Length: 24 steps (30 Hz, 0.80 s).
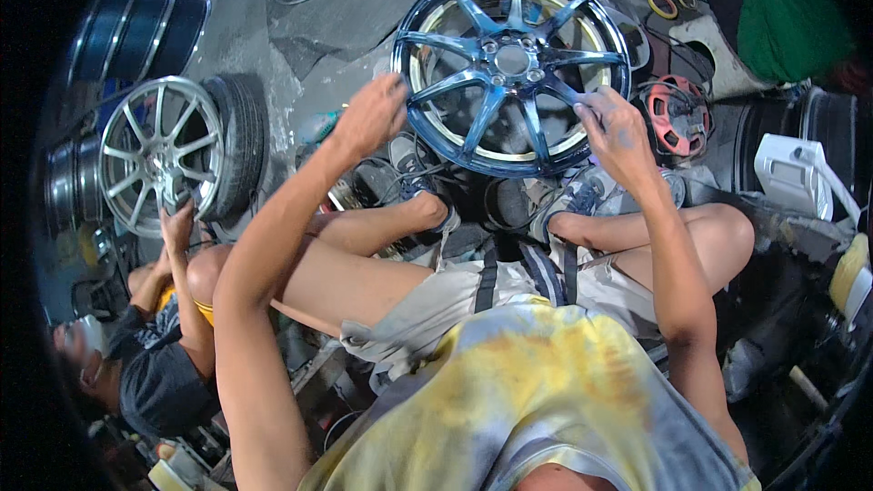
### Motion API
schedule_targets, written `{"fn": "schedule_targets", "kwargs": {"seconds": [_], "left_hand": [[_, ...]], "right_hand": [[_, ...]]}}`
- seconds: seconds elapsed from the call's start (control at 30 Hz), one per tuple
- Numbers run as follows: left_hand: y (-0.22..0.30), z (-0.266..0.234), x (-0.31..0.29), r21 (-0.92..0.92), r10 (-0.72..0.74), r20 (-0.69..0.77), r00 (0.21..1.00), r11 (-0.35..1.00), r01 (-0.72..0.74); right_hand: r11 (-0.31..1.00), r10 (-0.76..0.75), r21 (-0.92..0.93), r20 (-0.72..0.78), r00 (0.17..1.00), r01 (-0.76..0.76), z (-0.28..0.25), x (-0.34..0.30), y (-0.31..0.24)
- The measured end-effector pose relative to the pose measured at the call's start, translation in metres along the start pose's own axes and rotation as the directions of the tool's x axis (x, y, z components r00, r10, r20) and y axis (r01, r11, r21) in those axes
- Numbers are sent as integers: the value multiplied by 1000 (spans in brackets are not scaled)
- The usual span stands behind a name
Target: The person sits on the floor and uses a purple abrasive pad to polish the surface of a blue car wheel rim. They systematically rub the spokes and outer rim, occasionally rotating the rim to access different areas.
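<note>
We sit on the ground side of things, knees spread wide, with a glossy blue wheel rim [525,81] straight ahead of us, beyond our feet and face toward us. Our left hand [371,116] is at the rim's left edge, its fingers bent and close together. Our right hand [618,135] is at the lower right edge, by the outer end of a spoke, its fingers also bent and narrow. The left fingertips are blurred and the right ones partly hidden, so we cannot tell whether either hand truly grips the rim or only touches it.

Just below the rim are our two shoes, the left shoe [411,164] nearer its left side. We wear light shorts [409,314] and a yellow and grey shirt [546,373].

To our left a co-worker's hand [177,218] is at the lower spokes of a silver wheel rim [155,165], which stands beside a black tire [241,150]. To the right of the blue rim lies a red reel [662,118], with a yellow tape roll [664,16] farther up and a green cloth [791,14] beyond that.
</note>
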State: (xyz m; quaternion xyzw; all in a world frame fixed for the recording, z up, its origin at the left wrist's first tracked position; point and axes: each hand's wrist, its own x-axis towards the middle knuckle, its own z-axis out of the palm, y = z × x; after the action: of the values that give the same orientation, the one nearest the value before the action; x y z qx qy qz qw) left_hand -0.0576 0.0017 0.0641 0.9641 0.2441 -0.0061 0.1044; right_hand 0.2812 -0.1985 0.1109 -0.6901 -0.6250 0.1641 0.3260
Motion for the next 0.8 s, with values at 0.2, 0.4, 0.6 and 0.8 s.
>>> {"fn": "schedule_targets", "kwargs": {"seconds": [0.2,0.4,0.6,0.8], "left_hand": [[65,45,-51,598,15,-25,1000,802,3],[147,35,-27,238,-144,347,927,969,61],[54,-1,-25,547,-177,201,963,836,40],[121,18,-32,170,-185,492,851,979,114]], "right_hand": [[997,10,81,-42,999,-7,8,-14,6],[999,31,31,30,999,-32,7,-25,8],[999,33,12,31,999,-34,8,-25,11],[1000,6,18,78,997,-7,23,-23,16]]}}
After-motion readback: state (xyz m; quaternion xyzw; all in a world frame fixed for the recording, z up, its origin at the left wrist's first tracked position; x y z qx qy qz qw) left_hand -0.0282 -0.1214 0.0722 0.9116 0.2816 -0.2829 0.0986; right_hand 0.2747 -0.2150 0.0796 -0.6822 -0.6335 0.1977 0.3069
